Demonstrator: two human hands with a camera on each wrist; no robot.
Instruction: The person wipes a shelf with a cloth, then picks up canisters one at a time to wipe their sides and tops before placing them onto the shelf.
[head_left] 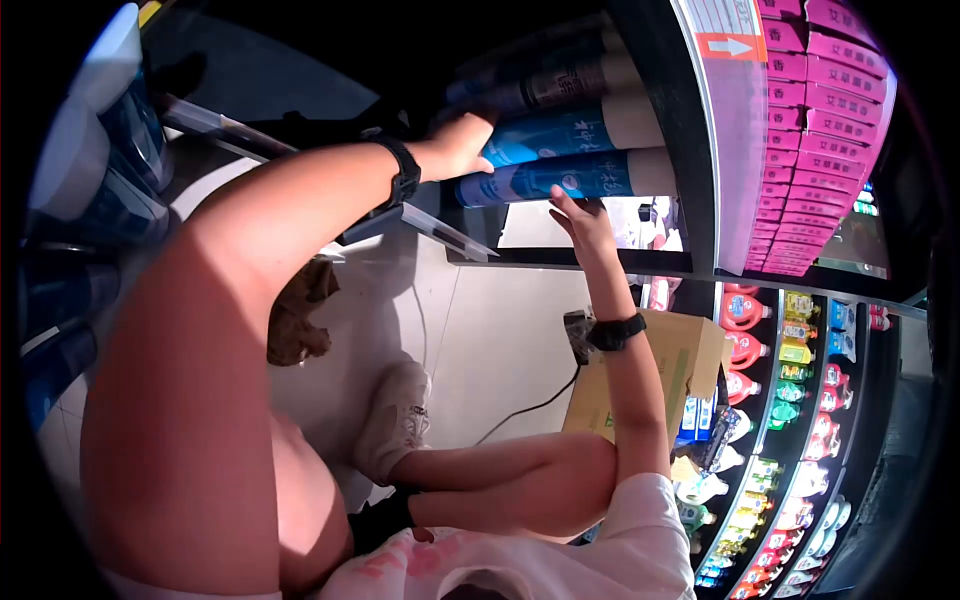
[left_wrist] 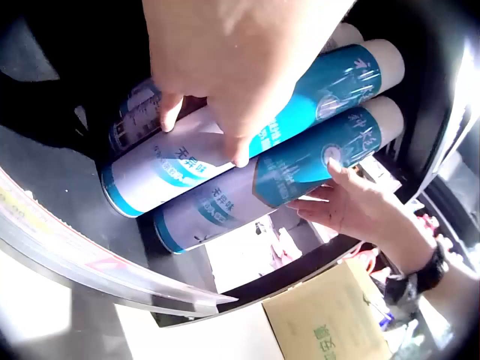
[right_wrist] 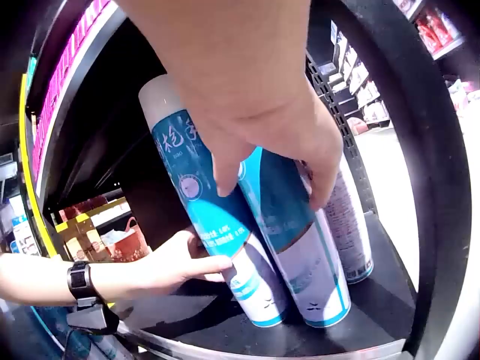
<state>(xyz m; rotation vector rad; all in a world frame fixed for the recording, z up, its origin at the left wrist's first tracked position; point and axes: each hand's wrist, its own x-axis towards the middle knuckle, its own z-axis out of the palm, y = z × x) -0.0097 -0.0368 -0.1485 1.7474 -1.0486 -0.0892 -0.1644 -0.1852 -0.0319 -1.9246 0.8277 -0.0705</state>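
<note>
Two tall blue-and-white spray cans with pale caps stand side by side on a dark shelf: a near spray can point(left_wrist: 217, 206) and a second spray can point(left_wrist: 150, 176). My left hand point(head_left: 458, 148) grips the second one low down, thumb and fingers spread across its white part in the left wrist view. My right hand point(head_left: 588, 225) holds the near one higher up, thumb on the label below the cap. In the right wrist view this hand point(right_wrist: 262, 112) covers the can's upper part. Behind them is another can point(head_left: 560, 90) with dense print, partly hidden.
Stacked pink boxes point(head_left: 800, 150) fill the shelf above the cans. A clear price strip point(head_left: 445, 235) runs along the shelf's front edge. A cardboard box point(head_left: 590, 395) stands on the floor near my right arm. Detergent bottles point(head_left: 742, 350) line other racks, and a crumpled brown bag point(head_left: 300, 325) lies on the floor.
</note>
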